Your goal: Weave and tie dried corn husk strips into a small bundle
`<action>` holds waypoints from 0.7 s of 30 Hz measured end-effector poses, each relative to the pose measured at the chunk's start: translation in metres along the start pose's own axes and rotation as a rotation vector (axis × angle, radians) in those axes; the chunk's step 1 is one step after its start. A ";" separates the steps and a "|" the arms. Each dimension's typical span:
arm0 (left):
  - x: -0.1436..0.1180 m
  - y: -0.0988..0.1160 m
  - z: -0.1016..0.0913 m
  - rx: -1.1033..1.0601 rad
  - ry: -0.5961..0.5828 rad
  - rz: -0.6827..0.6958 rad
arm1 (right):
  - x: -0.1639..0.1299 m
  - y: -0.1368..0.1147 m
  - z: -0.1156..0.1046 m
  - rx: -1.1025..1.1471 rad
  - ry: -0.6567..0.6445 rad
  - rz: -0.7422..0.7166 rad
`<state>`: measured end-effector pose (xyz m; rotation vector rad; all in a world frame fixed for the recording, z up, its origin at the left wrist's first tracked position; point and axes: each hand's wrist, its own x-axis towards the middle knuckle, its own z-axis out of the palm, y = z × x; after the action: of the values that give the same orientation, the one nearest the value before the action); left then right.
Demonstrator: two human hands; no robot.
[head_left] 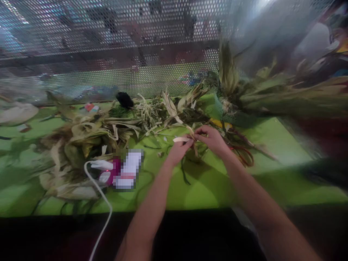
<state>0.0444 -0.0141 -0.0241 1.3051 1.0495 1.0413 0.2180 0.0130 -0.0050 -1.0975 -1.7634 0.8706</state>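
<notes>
Both hands meet over the green tabletop (206, 185). My left hand (179, 150) is closed in a pinch on a strip of dried corn husk (181, 139), whose pale end points left past the fingers. Fingertips of my right hand (210, 139) press together at the same spot, closed on the husk's other part. A thin dark strip (185, 172) hangs or lies just below the hands; which one I cannot tell. Behind them lies a dried husk bundle (170, 105) with its tip toward my fingers. Blur hides the finer detail between the fingers.
A heap of dried husks (81, 141) covers the left side. Near it are a blurred-out white rectangle (129, 169), a magenta device (115, 170) and a white cable (108, 203). A green basket (236, 117) with husks stands right. Perforated metal mesh (122, 79) rises behind.
</notes>
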 end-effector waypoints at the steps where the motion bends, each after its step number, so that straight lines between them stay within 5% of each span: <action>1: 0.000 -0.001 0.000 0.032 -0.012 -0.002 | 0.000 0.000 0.001 0.014 0.014 0.016; 12: 0.002 -0.003 0.003 0.016 -0.092 0.075 | -0.005 0.007 0.019 0.027 0.172 0.021; 18: 0.008 -0.014 0.003 -0.215 0.225 0.013 | -0.003 -0.002 0.008 -0.061 0.387 -0.010; 21: 0.013 -0.019 0.002 -0.374 0.300 0.006 | -0.006 -0.004 0.014 0.015 0.167 0.145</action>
<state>0.0495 -0.0021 -0.0428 0.8679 1.0085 1.3919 0.2054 0.0044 -0.0084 -1.2636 -1.5528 0.8509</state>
